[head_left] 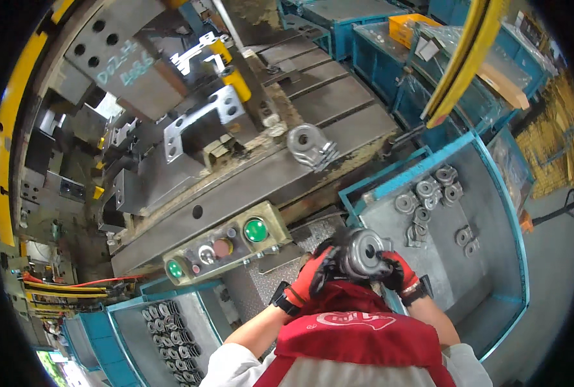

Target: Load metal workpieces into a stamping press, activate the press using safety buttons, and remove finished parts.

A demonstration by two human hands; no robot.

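Note:
A round grey metal casting (364, 253) with a raised ring and a central hole is held close in front of my red apron. My left hand (318, 272), in a red and black glove, grips its left side. On its right side, the gloved fingers of my right hand (400, 273) are closed round the edge. The underside of the casting is hidden, so I cannot tell whether a second piece lies beneath. A similar casting (306, 143) with a clamp-like lug lies on the edge of the press bed (255, 187), ahead of my hands.
To the right, a blue-rimmed metal bin (520, 258) holds several loose castings (422, 200). Another bin (122, 332) at lower left contains rows of castings (171, 342). A control box (226, 244) with green buttons sits on the press front. A yellow post (465, 64) stands at upper right.

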